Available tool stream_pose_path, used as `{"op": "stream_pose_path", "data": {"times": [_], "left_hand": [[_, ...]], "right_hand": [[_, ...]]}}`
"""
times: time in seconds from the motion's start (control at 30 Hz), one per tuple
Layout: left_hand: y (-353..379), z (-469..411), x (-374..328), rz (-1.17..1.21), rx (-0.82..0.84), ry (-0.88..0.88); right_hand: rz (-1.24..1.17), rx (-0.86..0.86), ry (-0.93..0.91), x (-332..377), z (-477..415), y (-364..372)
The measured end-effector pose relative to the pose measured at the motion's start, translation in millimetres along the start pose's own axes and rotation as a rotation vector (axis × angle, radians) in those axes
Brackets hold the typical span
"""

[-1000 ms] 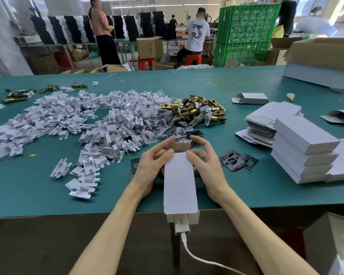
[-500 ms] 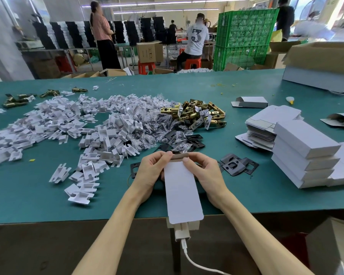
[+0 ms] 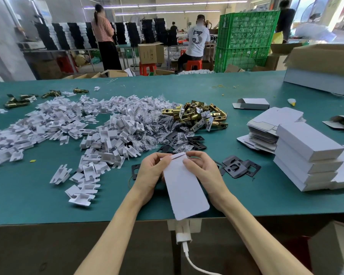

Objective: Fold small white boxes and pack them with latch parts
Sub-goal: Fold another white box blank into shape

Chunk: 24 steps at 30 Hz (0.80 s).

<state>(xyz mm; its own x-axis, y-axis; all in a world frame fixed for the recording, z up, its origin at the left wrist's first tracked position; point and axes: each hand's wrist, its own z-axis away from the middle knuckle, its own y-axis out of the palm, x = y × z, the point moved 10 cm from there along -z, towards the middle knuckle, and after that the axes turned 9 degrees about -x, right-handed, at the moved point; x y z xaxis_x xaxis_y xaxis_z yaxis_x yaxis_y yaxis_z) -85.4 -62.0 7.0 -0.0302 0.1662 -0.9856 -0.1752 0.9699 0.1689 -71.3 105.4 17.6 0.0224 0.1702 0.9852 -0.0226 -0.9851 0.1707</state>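
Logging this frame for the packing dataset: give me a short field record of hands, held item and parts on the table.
left hand: grips white box at far end
right hand: grips same end, fingers on flap
box state: far flap being closed, near end overhangs table edge
brass latches: pile, centre
black plates: right of hands
white inserts: heap, left
finished boxes: stacked, right

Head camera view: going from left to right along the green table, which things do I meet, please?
White inserts → brass latches → black plates → stacked white boxes.
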Motion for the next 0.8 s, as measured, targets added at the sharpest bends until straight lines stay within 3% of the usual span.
{"op": "stream_pose_path", "data": {"times": [0.23, 0.8], "left_hand": [[-11.6, -6.3, 2.2, 0.044, -0.114, -0.006], [-2.1, 2.1, -5.2, 0.131, 0.003, -0.035]], "right_hand": [[-0.049, 0.098, 0.077, 1.2, 3.1, 6.3], [-0.088, 0.141, 0.145, 0.1, 7.8, 5.1]]}}
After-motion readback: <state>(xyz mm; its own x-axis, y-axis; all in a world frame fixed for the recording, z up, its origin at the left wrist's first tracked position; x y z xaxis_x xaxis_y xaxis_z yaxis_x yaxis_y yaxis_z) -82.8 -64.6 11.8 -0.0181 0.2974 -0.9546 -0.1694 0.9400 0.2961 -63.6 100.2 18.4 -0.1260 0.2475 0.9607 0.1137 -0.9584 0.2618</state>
